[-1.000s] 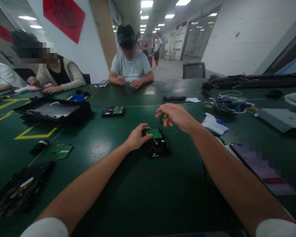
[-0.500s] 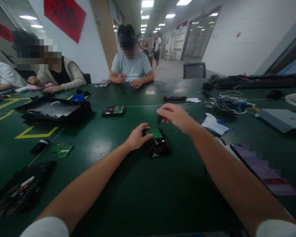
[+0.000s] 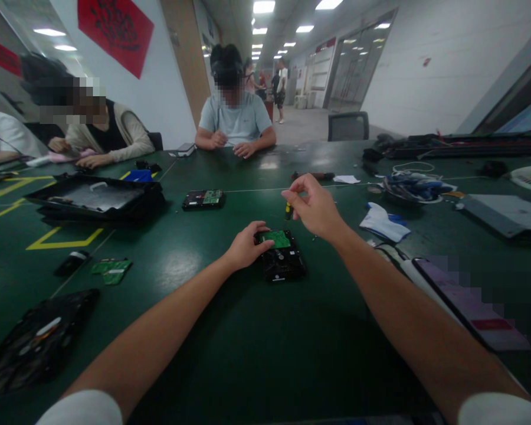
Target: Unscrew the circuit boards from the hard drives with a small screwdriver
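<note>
A black hard drive (image 3: 284, 265) lies flat on the green table with its green circuit board (image 3: 277, 238) facing up. My left hand (image 3: 248, 245) grips the drive's left side, thumb on the board's edge and fingers at the far corner. Above the far end of the drive, my right hand (image 3: 316, 208) pinches a small screwdriver (image 3: 288, 211) with a black and yellow handle. The screwdriver points down, and I cannot tell whether its tip touches the drive. A few tiny screws (image 3: 315, 238) lie on the table to the right of the drive.
Another hard drive (image 3: 203, 199) sits farther back, left of centre. Loose circuit boards (image 3: 112, 270) and a black part (image 3: 44, 339) lie on the left. To the right are a glove (image 3: 383, 223), a phone (image 3: 464, 295) and a metal box (image 3: 508, 213). A person (image 3: 236, 121) sits opposite.
My right hand has risen slightly with the screwdriver, and its yellow and black handle now shows. My left hand and the drive have stayed put.
</note>
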The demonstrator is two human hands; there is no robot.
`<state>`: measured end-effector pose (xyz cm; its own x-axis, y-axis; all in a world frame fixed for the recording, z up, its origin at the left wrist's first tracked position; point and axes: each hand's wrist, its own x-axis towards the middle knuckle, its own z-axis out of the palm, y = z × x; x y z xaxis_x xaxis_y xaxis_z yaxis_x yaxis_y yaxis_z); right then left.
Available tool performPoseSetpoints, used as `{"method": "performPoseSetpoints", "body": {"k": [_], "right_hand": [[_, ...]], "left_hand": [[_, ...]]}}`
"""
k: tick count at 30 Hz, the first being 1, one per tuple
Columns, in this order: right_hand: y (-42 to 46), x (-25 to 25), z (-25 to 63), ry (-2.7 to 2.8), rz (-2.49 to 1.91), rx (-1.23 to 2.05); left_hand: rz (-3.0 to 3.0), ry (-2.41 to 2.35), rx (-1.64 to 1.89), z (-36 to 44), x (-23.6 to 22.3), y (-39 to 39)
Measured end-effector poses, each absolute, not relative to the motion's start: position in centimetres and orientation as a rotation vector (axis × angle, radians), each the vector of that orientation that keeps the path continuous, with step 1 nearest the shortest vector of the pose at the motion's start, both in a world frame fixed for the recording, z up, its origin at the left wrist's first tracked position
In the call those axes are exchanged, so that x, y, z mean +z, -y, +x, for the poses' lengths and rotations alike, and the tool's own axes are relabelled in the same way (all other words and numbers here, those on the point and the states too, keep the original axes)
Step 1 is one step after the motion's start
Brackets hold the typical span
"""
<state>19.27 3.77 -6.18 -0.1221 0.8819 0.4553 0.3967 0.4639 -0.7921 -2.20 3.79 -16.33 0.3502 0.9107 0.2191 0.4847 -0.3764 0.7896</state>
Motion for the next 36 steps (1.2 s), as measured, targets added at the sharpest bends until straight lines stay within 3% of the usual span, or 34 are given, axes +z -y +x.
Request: {"method": "performPoseSetpoints", "body": {"k": [17, 28, 36], "right_hand": [[-5.5, -7.8, 19.8, 1.914, -1.086, 0.107], [-5.1, -7.6, 20.0, 2.023, -1.022, -0.043], [-5.8, -8.0, 20.3, 2.007, -1.044, 0.038]], "left_hand": [[1.996, -1.222, 0.888, -2.2, -16.3, -3.7], [2.0, -1.214, 0.892, -2.2, -16.2, -3.7], [2.006, -1.239, 0.871, -2.2, -16.3, -3.7]]}}
